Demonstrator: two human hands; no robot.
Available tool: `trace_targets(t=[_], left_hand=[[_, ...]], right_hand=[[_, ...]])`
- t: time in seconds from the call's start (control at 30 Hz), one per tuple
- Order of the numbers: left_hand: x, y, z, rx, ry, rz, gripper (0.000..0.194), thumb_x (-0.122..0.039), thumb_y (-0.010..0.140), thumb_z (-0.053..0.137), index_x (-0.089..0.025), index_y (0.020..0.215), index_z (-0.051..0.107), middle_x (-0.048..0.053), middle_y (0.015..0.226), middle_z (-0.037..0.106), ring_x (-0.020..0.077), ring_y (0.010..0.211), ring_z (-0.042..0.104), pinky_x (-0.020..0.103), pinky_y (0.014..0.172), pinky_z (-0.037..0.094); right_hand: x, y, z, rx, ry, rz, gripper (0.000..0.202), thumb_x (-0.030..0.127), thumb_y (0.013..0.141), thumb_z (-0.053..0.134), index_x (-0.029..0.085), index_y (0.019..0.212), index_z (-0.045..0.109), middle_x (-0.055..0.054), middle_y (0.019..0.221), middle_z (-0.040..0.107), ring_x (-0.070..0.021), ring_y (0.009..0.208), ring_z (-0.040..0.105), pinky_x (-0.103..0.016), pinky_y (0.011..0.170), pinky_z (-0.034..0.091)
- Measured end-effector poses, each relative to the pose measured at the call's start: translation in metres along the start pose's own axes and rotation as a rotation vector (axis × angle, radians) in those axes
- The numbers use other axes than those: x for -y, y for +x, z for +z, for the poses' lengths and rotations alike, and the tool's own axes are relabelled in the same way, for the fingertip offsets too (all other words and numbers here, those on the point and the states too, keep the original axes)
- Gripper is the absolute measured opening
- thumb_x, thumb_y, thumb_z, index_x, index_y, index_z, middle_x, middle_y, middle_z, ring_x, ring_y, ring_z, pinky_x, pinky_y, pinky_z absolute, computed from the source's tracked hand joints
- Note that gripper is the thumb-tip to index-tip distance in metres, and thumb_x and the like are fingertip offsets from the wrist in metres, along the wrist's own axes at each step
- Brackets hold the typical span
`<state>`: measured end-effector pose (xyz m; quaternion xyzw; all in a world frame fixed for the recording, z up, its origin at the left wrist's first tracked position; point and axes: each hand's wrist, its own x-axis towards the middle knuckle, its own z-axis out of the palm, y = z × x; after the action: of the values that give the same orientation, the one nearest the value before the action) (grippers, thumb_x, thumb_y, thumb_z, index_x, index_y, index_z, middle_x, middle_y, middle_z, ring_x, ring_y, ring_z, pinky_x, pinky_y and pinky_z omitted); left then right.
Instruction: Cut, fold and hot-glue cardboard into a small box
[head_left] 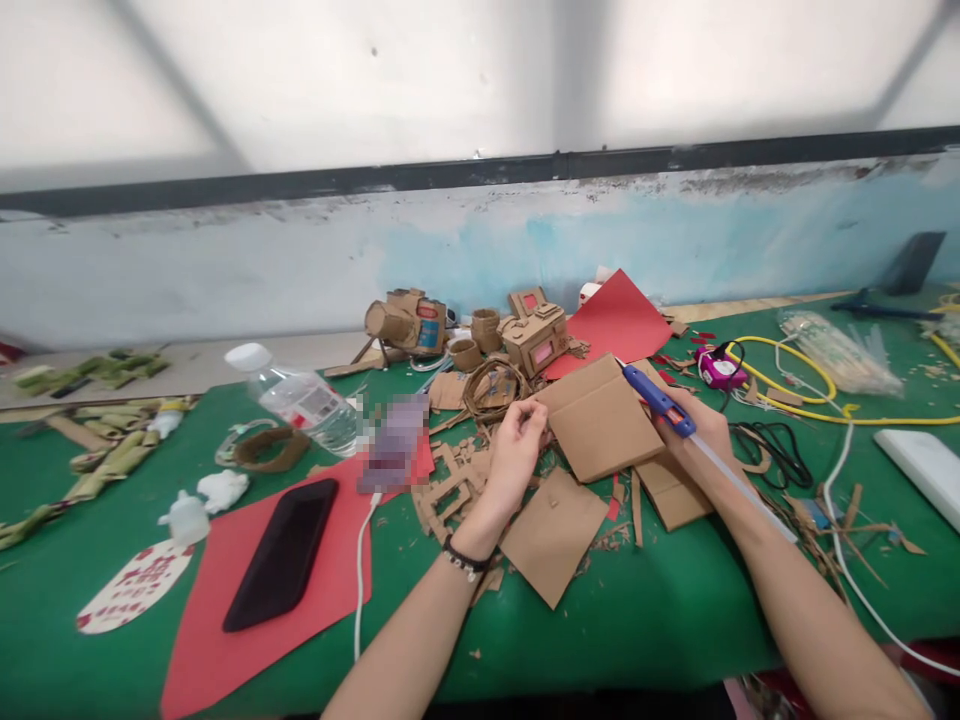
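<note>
My right hand (701, 430) is wrapped around a blue glue gun (660, 398), with a long translucent glue stick (742, 487) running out of its back. The gun's tip points up and left, over the upper right edge of a folded brown cardboard piece (604, 420). At that piece's left edge is my left hand (520, 440), fingers curled into a pinch; what is between the fingertips cannot be made out. Below lies a flat cardboard square (555, 535). Another cardboard piece (675, 488) rests under my right hand.
Cardboard models (536, 335) and a cardboard camera shape (405, 322) stand at the back. Left are a water bottle (304, 400), a black phone (281, 555) and red paper (199, 620). Scraps (457, 485) litter the green table. A yellow cord (795, 350) and white cable (832, 510) lie right.
</note>
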<state>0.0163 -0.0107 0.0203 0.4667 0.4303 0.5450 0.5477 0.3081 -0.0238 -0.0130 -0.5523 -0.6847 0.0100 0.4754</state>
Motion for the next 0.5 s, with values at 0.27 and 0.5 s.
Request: trace_targets(t=[0.27, 0.5], left_hand=[[0.012, -0.006, 0.006, 0.168, -0.25, -0.058, 0.056, -0.036, 0.078, 0.093, -0.026, 0.111, 0.05, 0.01, 0.148, 0.064, 0.0263, 0.139, 0.064, 0.047, 0.121, 0.049], [0.014, -0.007, 0.011, 0.205, -0.221, 0.015, 0.057, -0.032, 0.081, 0.091, -0.024, 0.129, 0.061, 0.012, 0.154, 0.061, 0.0288, 0.152, 0.054, 0.046, 0.13, 0.04]], right_hand=[[0.01, 0.002, 0.003, 0.011, -0.024, 0.276, 0.038, 0.049, 0.097, 0.064, 0.025, 0.126, 0.072, -0.006, 0.098, 0.08, -0.0283, 0.083, 0.075, -0.036, 0.074, 0.052], [0.028, 0.005, -0.005, -0.011, -0.055, 0.381, 0.037, 0.052, 0.099, 0.06, 0.025, 0.123, 0.069, -0.007, 0.097, 0.078, -0.0269, 0.082, 0.07, -0.036, 0.079, 0.05]])
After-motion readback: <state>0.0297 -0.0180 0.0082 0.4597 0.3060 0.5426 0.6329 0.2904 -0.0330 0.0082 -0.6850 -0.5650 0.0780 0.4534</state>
